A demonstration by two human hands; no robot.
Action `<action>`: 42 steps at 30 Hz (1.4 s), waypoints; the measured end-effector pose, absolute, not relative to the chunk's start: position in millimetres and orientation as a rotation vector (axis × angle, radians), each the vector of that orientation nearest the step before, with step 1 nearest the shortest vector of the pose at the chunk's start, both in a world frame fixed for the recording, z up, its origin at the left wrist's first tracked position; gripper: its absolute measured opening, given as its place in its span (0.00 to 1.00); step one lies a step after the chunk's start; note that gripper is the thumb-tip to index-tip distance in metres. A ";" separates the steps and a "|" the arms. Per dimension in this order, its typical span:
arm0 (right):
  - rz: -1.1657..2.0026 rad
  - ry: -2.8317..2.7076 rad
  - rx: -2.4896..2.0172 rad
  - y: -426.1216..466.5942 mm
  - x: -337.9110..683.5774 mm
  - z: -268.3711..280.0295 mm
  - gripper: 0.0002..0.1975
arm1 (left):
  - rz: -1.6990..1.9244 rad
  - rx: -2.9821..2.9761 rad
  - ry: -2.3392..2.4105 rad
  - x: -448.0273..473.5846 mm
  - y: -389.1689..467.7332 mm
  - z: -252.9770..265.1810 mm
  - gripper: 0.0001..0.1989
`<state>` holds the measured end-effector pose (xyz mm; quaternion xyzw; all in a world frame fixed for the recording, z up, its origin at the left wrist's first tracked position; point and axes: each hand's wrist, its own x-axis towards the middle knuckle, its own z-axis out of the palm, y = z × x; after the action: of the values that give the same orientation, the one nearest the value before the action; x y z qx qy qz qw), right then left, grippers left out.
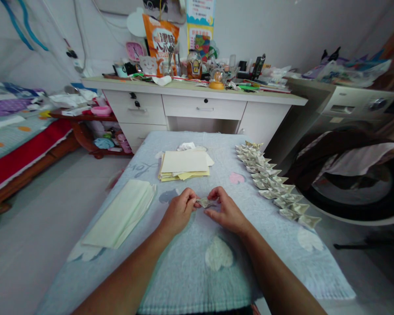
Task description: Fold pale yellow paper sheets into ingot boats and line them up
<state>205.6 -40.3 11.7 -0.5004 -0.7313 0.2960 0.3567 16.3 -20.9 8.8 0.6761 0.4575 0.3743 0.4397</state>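
Observation:
Between my two hands, above the middle of the cloth-covered table, is a small folded paper piece (204, 202). My left hand (180, 209) pinches its left end between thumb and fingertips. At its right end, the curled fingers of my right hand (226, 212) hold the paper, with the thumb lower and a little apart. Rows of folded paper boats (272, 181) stand along the table's right side. Beyond my hands lies a stack of cream and yellow paper sheets (184, 162). To the left rests a pile of long pale paper (123, 214).
A pale blue cloth (184, 271) with heart shapes covers the table. Behind it stands a white desk (205, 107) crowded with jars and small items. A washing machine (348, 105) with cloth hanging from its door is at the right, a bed (22, 135) at the left.

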 end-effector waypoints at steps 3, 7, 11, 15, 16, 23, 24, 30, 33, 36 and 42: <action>0.713 -1.922 -1.288 -38.8 202.2 7.2 0.28 | 0.933 1.708 1.114 15.8 -22.1 11.4 0.07; 0.638 -1.990 -1.312 -36.3 201.9 9.5 0.11 | 0.941 1.730 1.084 14.8 -23.1 13.4 0.07; 0.646 -1.923 -1.251 -37.4 202.9 15.1 0.07 | 1.009 1.591 1.008 15.9 -21.9 13.3 0.07; 0.656 -1.886 -1.230 -37.5 203.0 14.7 0.04 | 1.043 1.435 0.956 17.8 -19.4 11.1 0.08; 0.658 -1.872 -1.227 -37.2 203.0 13.9 0.03 | 1.044 1.409 0.949 18.1 -19.2 10.6 0.09; 0.686 -1.811 -1.212 -38.3 200.0 16.1 0.05 | 0.969 1.413 0.943 18.5 -21.1 8.7 0.17; 0.696 -1.817 -1.200 -39.1 199.0 17.6 0.06 | 0.938 1.429 0.957 18.3 -20.9 8.1 0.16; 0.902 -1.800 -1.168 -43.3 197.6 22.5 0.06 | 0.943 1.442 1.041 16.4 -18.4 8.2 0.10; 1.041 -1.733 -1.185 -43.9 199.4 21.8 0.09 | 0.987 1.400 1.036 16.1 -18.4 10.1 0.08; 1.082 -1.703 -1.187 -44.2 200.4 21.7 0.12 | 0.984 1.415 1.024 15.9 -19.2 10.6 0.09; 0.959 -1.777 -1.151 -44.2 200.2 23.9 0.12 | 0.893 1.516 1.008 15.5 -20.9 10.8 0.15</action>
<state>200.2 -44.2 23.9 -0.4543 -0.7016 0.3786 0.3976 15.5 -20.9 10.8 0.6348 0.4219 0.3739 0.5284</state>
